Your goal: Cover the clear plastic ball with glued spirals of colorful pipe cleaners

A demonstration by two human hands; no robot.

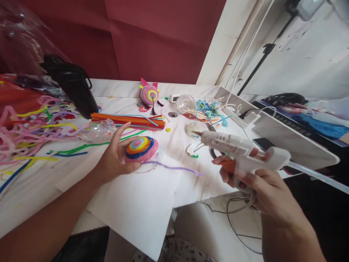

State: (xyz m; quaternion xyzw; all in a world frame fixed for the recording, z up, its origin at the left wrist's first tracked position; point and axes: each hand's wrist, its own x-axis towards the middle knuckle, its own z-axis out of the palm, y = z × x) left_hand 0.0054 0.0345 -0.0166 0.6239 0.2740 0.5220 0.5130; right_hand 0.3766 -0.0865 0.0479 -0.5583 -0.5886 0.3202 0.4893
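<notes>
My left hand [117, 156] grips a clear plastic ball [141, 151] whose upper part is wound with pink, blue, orange and yellow pipe cleaner in rings. From its side a loose purple pipe cleaner [180, 168] trails to the right. In my right hand [253, 182] is a white hot glue gun [231, 143], fingers wrapped round its handle by the orange trigger. Its nozzle points left, apart from the ball, and a long glue stick [316, 174] sticks out of the back. A white paper sheet [136, 203] lies under the ball.
A bundle of orange pipe cleaners [125, 120] lies behind the ball, loose ones [51, 123] at left. A finished pink ball with ears [150, 95] stands at the back. Clear plastic balls [185, 103] and blue scraps [208, 109] lie right of it. A cable [231, 225] hangs below the table edge.
</notes>
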